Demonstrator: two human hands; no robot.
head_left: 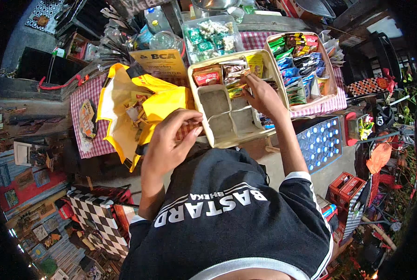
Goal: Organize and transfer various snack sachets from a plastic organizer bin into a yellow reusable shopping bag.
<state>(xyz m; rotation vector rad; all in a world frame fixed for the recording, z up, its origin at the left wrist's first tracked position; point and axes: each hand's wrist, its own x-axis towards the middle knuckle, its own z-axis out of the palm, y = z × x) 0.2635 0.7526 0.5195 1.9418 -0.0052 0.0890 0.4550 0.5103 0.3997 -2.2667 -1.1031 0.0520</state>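
A cream divided tray (198,100) stands on the table in front of me, tilted a little. Its far and right compartments hold several sachets, among them red ones (207,77) and yellow ones (255,65); bare bottoms show in the near-left ones. My right hand (266,97) reaches in, its fingers closed on yellow-green sachets (237,90) in the middle. My left hand (170,140) is at the tray's left rim, thumb and fingers apart, fingertips against the rim. Left of it a yellow bag (168,100) gapes, with several small packets (136,111) inside.
On the checked tablecloth (85,135), a second tray (333,79) full of sachets stands right. Behind are a clear tub (186,44) of green-and-white packets and a yellow sign (159,60). A crate of bottles (318,142) and red crates (346,186) sit lower right.
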